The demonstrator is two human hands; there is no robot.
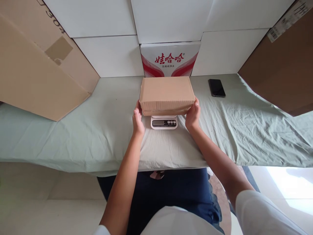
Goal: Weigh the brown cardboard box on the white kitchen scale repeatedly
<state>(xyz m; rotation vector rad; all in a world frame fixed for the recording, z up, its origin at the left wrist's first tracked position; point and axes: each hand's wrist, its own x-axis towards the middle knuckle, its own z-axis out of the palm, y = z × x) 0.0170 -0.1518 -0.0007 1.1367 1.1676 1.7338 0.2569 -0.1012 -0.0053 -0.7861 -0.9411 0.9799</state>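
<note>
Both hands gripped a closed brown cardboard box (167, 94), the left hand (138, 121) on its left near corner and the right hand (192, 116) on its right near corner, fingers wrapped on the side walls. The box sat over a small white digital scale (163, 122), covering the platform; only the scale's front panel with display and buttons showed beneath. Whether the box rested fully on the platform or was held just above it could not be told. The box flaps were shut, contents not visible. The scale stood on a table (73, 137) draped in pale green wrinkled cloth. Behind the box, touching or just beside its far edge, stood a white carton with red print (170, 59), closed. A black phone (216, 87) lay flat on the cloth to the right, well apart. Large brown cartons leaned at the left (36, 71) and right (283, 68) ends, both closed, contents hidden.
</note>
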